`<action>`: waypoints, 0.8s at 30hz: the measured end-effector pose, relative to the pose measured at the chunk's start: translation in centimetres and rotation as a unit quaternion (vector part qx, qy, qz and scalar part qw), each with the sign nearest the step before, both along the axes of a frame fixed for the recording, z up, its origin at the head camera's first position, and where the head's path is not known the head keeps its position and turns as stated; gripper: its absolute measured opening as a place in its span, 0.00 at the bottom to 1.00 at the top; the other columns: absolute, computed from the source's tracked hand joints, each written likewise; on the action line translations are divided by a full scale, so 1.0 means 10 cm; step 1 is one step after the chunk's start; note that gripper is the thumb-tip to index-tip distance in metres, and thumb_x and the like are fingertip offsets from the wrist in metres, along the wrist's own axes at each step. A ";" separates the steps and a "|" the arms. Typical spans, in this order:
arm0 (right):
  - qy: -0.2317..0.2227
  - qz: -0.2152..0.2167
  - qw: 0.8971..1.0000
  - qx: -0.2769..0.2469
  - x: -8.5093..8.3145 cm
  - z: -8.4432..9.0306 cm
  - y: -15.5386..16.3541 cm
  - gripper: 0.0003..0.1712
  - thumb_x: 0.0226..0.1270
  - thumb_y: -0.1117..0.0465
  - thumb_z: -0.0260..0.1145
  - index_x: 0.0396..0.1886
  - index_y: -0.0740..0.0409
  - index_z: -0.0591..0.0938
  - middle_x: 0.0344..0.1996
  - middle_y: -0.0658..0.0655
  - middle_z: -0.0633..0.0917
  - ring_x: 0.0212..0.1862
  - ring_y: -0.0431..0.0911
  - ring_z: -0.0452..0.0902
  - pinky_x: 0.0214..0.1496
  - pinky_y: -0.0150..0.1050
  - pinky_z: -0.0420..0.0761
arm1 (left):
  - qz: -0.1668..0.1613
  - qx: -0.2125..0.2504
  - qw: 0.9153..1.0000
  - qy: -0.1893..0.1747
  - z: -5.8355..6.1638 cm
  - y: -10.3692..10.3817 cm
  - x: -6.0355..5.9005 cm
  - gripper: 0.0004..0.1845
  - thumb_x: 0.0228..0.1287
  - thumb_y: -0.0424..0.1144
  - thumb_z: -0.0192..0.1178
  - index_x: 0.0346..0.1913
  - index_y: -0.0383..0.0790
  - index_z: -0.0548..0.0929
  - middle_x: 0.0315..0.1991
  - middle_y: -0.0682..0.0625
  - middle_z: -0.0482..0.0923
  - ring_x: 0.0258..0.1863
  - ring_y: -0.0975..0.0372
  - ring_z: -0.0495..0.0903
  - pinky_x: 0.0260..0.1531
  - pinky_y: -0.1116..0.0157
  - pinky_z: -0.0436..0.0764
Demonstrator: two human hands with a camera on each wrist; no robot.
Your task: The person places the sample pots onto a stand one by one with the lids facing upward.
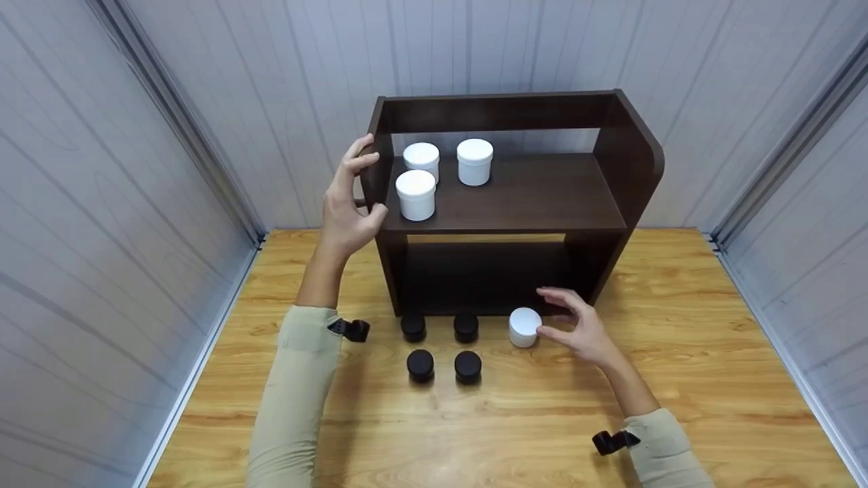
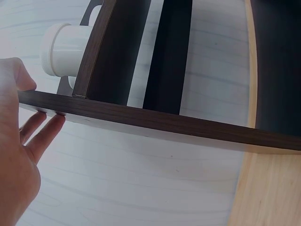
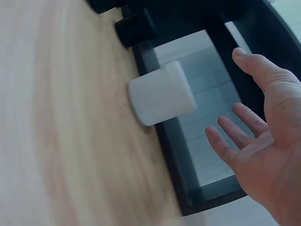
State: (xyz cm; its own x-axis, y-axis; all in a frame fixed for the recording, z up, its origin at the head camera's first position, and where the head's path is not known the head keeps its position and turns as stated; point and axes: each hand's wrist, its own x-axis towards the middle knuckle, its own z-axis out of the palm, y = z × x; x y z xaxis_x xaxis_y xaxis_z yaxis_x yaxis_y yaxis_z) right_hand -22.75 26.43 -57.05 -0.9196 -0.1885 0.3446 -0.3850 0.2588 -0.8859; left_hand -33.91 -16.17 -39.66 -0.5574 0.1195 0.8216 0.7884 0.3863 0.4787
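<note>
My left hand (image 1: 349, 203) steadies the dark brown wooden shelf unit (image 1: 515, 196); my right hand (image 1: 576, 329) is beside the white plastic jar (image 1: 524, 327).

Head view: the jar stands on the tabletop (image 1: 678, 352) before the shelf, right grip spread apart.
Left wrist view: thumb and fingers (image 2: 40, 136) clamp the side panel.
Right wrist view: fingers (image 3: 235, 136) splayed, just clear of the jar (image 3: 162, 94).

The lower compartment of the shelf (image 1: 502, 203) is so dark that nothing inside can be made out. The left hand (image 1: 349, 203) has its fingertips hidden behind the shelf's left side panel. In the right wrist view the white jar (image 3: 162, 94) and the tabletop (image 3: 66, 141) are blurred, and the right hand (image 3: 263, 141) is cut off at the frame's edge.
</note>
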 end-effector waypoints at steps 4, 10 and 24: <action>0.029 0.006 1.000 0.000 -0.01 -0.15 -0.01 0.38 0.57 0.80 0.81 0.70 0.73 0.83 0.67 0.76 0.85 0.67 0.37 0.84 0.70 0.33 0.84 | 0.000 -0.001 1.000 -0.001 0.00 0.00 0.00 0.37 0.52 0.19 0.60 0.70 0.38 0.78 0.84 0.38 0.73 0.83 0.50 0.76 0.68 0.61 0.84; 0.038 0.027 0.999 -0.022 -0.05 -0.35 -0.01 0.38 0.59 0.74 0.84 0.70 0.71 0.83 0.67 0.57 0.88 0.67 0.42 0.84 0.70 0.32 0.84 | -0.005 0.011 1.000 0.004 -0.01 0.01 -0.01 0.36 0.52 0.19 0.59 0.69 0.37 0.79 0.83 0.38 0.74 0.82 0.49 0.76 0.75 0.59 0.79; -0.075 0.040 0.996 -0.033 -0.06 -0.47 -0.12 0.41 0.65 0.79 0.77 0.76 0.82 0.73 0.67 0.87 0.78 0.57 0.28 0.84 0.58 0.25 0.86 | -0.001 0.000 1.000 -0.003 0.00 -0.01 0.01 0.37 0.52 0.19 0.59 0.70 0.39 0.78 0.84 0.39 0.73 0.80 0.53 0.78 0.53 0.70 0.88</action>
State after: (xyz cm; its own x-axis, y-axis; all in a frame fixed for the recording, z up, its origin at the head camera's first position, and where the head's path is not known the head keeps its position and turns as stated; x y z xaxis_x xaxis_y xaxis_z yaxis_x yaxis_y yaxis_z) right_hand -23.34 25.18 -61.76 -0.9448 -0.2448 0.2179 -0.2634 0.1713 -0.9494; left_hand -33.84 -16.25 -39.69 -0.5619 0.1200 0.8185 0.7864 0.3844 0.4835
